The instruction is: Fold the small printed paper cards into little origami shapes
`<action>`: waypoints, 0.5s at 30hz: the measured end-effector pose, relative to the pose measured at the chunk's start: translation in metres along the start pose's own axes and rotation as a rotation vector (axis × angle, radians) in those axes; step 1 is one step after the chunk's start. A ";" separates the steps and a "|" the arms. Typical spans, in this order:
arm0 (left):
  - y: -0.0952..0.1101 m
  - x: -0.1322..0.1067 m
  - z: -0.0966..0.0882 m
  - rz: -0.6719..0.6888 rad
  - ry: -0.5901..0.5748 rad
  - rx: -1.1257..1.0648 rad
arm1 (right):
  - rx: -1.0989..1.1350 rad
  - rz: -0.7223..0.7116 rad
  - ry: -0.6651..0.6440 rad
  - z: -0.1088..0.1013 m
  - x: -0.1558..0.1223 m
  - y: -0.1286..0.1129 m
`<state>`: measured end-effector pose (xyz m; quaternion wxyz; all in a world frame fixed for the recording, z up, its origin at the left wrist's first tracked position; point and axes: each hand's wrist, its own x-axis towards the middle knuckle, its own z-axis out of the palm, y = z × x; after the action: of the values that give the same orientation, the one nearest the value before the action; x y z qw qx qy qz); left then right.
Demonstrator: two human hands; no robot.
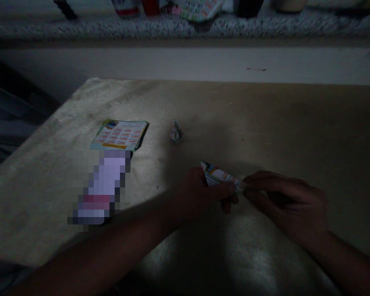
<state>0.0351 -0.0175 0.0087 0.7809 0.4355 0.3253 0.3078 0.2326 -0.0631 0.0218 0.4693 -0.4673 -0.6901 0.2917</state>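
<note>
Currently half-worked: one folded calendar sheet point(220, 176) above the table point(311, 131), clasped in the left hand point(200, 193), tip pinched by the right hand point(291, 201). Apparently finished: one small paper fold point(176, 134). Unfolded: calendar-sheet stack point(120, 135).

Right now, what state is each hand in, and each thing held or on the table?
Left hand: closed on the held paper
Right hand: pinching its narrow end
Held paper: folded, pointed
Small paper piece: folded or crumpled, unclear
Printed cards: stacked flat
Phone-like device: flat, lit, pixelated
</note>
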 end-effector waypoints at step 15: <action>-0.006 -0.004 0.005 0.031 0.139 0.264 | 0.166 0.330 0.137 0.010 -0.001 -0.001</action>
<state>0.0377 -0.0258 0.0064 0.6874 0.5172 0.4094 0.3039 0.2232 -0.0644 0.0182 0.4982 -0.5524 -0.5441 0.3880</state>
